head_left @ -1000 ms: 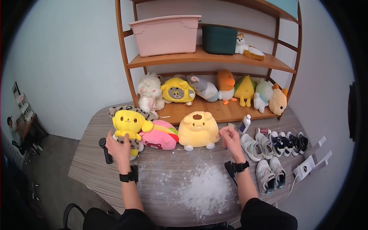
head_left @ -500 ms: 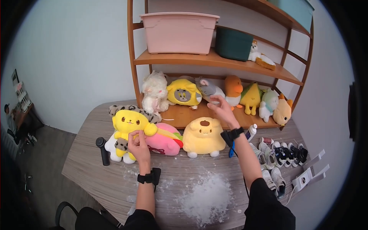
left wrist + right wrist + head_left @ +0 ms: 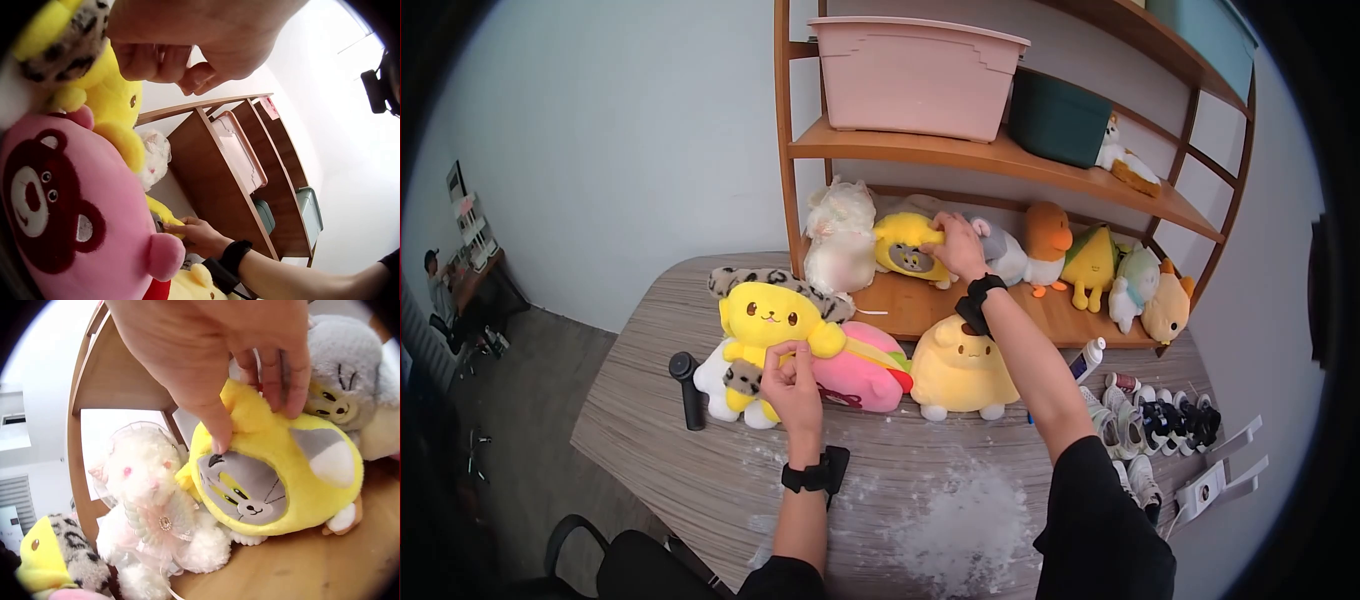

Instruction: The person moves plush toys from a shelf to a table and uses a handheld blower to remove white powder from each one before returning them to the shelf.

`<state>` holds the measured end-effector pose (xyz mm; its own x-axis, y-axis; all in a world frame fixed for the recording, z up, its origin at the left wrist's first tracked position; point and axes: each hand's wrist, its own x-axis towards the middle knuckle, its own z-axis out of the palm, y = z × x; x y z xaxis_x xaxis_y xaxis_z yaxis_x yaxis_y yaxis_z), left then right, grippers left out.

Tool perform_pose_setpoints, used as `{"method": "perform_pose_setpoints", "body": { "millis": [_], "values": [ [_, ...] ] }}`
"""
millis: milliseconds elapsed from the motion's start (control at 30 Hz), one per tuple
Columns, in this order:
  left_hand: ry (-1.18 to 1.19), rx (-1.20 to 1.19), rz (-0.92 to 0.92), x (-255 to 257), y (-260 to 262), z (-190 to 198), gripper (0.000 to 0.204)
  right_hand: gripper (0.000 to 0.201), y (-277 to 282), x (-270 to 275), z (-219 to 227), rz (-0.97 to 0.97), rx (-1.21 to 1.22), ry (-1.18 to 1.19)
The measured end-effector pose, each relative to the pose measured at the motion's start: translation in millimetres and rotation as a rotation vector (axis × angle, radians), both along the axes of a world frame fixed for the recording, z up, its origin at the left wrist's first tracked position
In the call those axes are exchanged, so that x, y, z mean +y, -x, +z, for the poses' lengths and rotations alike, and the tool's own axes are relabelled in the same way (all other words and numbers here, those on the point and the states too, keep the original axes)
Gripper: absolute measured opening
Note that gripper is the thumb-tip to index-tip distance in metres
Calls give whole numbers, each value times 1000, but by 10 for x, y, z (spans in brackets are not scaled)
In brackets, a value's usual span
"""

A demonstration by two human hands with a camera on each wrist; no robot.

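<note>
My right hand (image 3: 960, 248) is at the lower shelf. In the right wrist view, the thumb and fingers of that hand (image 3: 219, 356) grip the top of a yellow plush (image 3: 306, 487) with a grey cat face; the plush rests on the shelf board. My left hand (image 3: 793, 400) hovers in front of a yellow dog plush (image 3: 760, 308) on the table, thumb and fingers loosely bent. The left wrist view shows nothing held in this hand (image 3: 200, 37), with a pink plush (image 3: 119, 206) below it.
A white plush (image 3: 840, 240) and several others share the lower shelf. A cream plush (image 3: 960, 375), a black cylinder (image 3: 690, 390), white powder (image 3: 965, 530), a bottle (image 3: 1088, 358) and several shoes (image 3: 1142, 480) are on the table. A pink bin (image 3: 920, 80) stands above.
My right hand has moved up and left from beside the cream plush to the yellow cat-faced plush and taken hold of it. My left hand's fingers have drawn together. The head view has shifted.
</note>
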<state>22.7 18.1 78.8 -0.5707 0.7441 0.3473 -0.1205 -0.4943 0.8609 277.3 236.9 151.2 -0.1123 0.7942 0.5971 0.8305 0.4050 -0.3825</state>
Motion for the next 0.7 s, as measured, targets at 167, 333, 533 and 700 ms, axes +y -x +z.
{"method": "perform_pose_setpoints", "body": {
  "millis": [167,333,533,700],
  "values": [
    [34,12,1,-52,-45,77,9,24,26,-8,77,29,113,-233],
    [11,-30,-35,-67,-52,115,9,21,-202,-253,286,-96,387,-306],
    [-3,-45,-64,-80,-102,148,8,29,-793,-421,517,-12,803,-276],
    [32,-47,-123,-129,-135,172,8,25,-1012,-813,520,47,808,-259]
  ]
}}
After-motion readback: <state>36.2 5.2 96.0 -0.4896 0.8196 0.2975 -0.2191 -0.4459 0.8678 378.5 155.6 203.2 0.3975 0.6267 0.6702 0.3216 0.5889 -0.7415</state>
